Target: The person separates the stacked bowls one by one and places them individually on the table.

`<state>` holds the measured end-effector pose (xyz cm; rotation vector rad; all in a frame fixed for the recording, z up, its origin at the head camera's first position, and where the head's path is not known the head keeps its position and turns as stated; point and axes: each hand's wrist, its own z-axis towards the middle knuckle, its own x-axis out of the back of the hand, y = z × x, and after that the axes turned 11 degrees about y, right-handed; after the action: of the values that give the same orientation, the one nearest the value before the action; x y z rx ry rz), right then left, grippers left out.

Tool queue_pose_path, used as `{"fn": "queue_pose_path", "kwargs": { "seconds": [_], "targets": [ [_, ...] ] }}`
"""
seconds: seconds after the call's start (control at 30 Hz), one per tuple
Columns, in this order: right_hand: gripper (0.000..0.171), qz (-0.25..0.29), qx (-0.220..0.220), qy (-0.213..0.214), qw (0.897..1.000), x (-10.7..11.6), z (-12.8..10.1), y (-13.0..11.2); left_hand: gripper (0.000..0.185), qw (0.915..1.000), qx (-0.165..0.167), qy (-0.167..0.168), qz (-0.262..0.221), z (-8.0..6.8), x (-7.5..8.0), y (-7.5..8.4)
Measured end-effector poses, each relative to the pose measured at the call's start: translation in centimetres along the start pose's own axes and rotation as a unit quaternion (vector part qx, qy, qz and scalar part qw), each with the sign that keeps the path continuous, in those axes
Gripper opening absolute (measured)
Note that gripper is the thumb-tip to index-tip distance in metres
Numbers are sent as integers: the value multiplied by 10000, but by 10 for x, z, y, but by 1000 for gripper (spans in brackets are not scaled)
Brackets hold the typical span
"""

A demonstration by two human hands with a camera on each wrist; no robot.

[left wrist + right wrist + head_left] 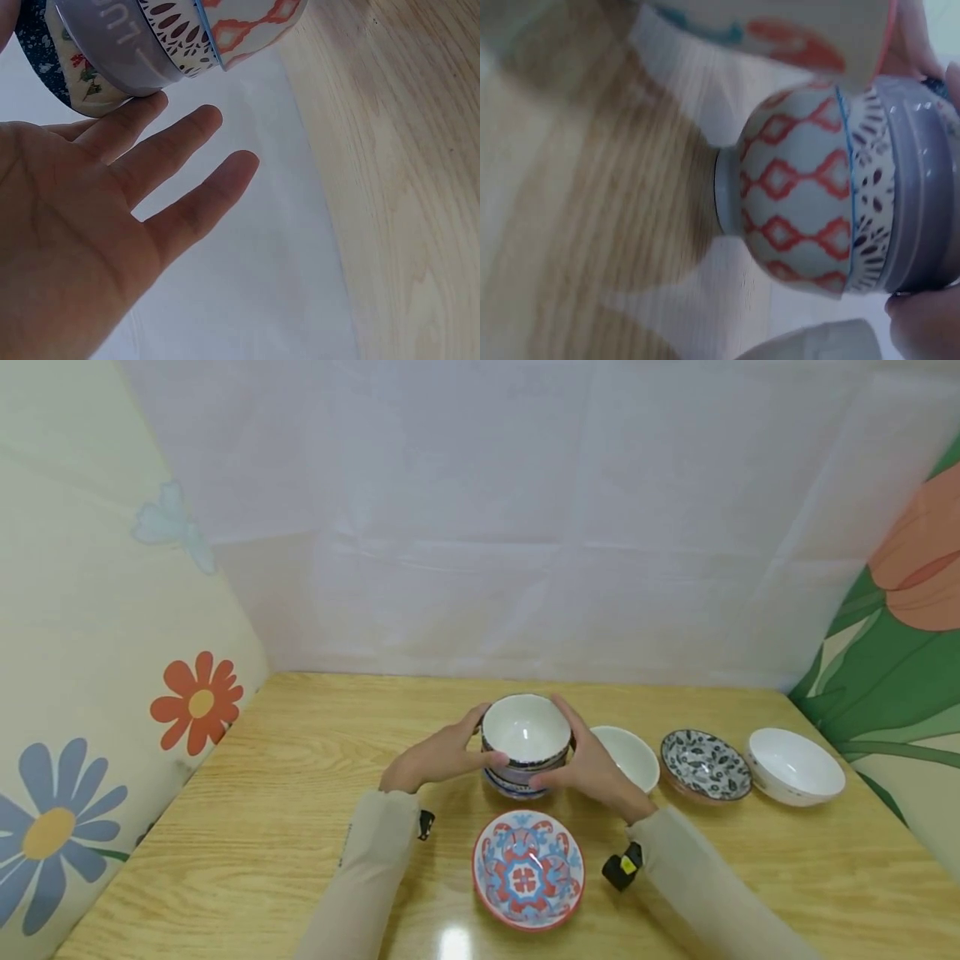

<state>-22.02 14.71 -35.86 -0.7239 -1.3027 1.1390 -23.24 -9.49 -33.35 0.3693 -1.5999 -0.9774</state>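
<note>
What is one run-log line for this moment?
left hand: holds top bowl; right hand: holds top bowl; grey bowl: directly below; red-rimmed bowl: on table

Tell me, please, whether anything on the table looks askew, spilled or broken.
Nothing stands out. The bowl stack stands upright on the table, left hand and right hand holding its top bowl. The red-rimmed bowl and the three bowls to the right face up, and no spill or crack shows.

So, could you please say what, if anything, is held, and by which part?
The top bowl, by opposite sides near its rim, between left hand and right hand; whether the grey bowl beneath is gripped is unclear.
</note>
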Motion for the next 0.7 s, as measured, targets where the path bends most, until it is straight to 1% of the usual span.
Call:
{"fn": "queue_pose_path", "kwargs": {
  "seconds": [0.07, 0.17, 0.27, 0.3, 0.43, 0.57, 0.7],
  "targets": [
    [122, 122, -38, -89, 9999, 0, 3, 1, 96, 10000, 5, 1, 3, 0, 0, 0],
    [119, 498, -90, -257, 9984, 0, 8, 3, 95, 10000, 34, 9, -4, 0, 0, 0],
    [115, 766, -123, -357, 9963, 0, 12, 5, 96, 10000, 60, 16, -22, 0, -1, -1],
    [114, 811, -126, -375, 9959, 1, 13, 6, 96, 10000, 21, 19, -34, 1, -1, -2],
    [113, 812, -182, -313, 9960, 0, 14, 6, 98, 9998, -171, 49, -55, 2, -2, -4],
    [111, 680, -134, -202, 9974, -1, 14, 7, 96, 9994, -319, 98, -48, 2, -3, -5],
    [110, 370, 0, 12, 9993, -2, 12, 10, 96, 9997, -220, 14, 80, 2, -5, -5]
  ]
}}
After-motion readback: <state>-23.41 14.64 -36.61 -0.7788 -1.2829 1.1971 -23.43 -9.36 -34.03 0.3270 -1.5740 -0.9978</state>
